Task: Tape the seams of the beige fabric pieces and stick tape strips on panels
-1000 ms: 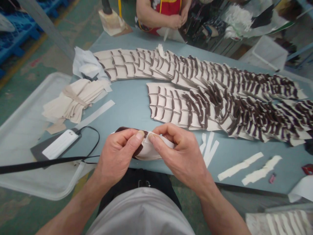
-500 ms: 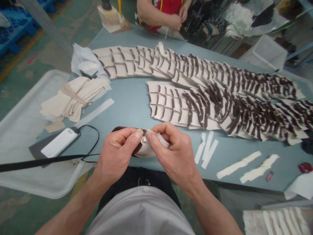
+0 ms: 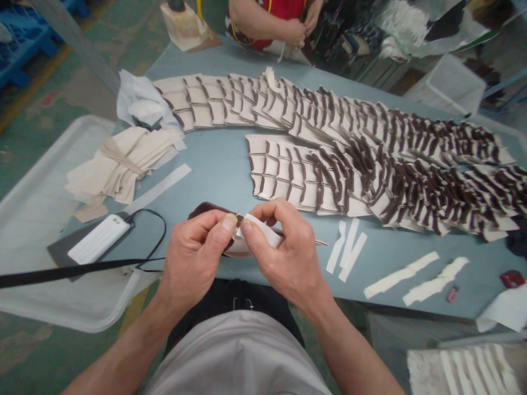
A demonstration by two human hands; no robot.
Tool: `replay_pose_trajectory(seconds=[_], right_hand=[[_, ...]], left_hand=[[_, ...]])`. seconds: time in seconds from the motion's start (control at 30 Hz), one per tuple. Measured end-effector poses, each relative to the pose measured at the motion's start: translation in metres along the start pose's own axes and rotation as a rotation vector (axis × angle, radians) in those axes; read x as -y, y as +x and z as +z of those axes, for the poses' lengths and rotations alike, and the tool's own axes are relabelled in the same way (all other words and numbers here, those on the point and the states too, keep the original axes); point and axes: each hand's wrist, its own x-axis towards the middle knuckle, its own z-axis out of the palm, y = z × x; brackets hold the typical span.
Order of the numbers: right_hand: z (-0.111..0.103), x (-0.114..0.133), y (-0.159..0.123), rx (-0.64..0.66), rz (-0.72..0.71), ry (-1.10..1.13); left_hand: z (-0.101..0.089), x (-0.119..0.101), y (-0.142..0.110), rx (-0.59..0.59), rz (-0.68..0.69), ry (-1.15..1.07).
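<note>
My left hand (image 3: pixel 195 255) pinches the edge of a dark brown and off-white sheet piece (image 3: pixel 208 208) between thumb and forefinger. My right hand (image 3: pixel 288 249) is closed too, its thumb and forefinger on a white strip (image 3: pixel 267 230) laid against the same edge. The two thumb tips almost meet over the front rim of the table. Part of the piece is hidden behind my fingers, and a thin pointed end pokes out to the right of my right hand.
Two long overlapping rows of brown-edged off-white pieces (image 3: pixel 272 170) stretch across the blue-grey table (image 3: pixel 214 159). A banded bundle of beige strips (image 3: pixel 119 162) and a white power bank (image 3: pixel 99 240) lie left, several loose white strips (image 3: pixel 354 249) right. Across the table stands another person (image 3: pixel 267 24).
My right hand's fingers have shifted slightly, and more of the white strip shows flat between them. The thin end on the right has come into sight. Both hands stay at the same edge.
</note>
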Motion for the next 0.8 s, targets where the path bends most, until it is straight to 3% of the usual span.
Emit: replay_pose_trajectory(seconds=[0.27,0.47,0.8], right_hand=[[0.003,-0.003,0.002,0.044,0.094,0.079],[0.009,-0.002,-0.001,0.020,0.109,0.109],[0.004,-0.016,0.004,0.325,0.353,0.598]], left_hand=[[-0.007,0.014,0.000,0.127,-0.075,-0.146],[-0.005,0.008,0.000,0.063,-0.085,-0.060],[-0.004,0.004,0.003,0.010,-0.099,-0.008]])
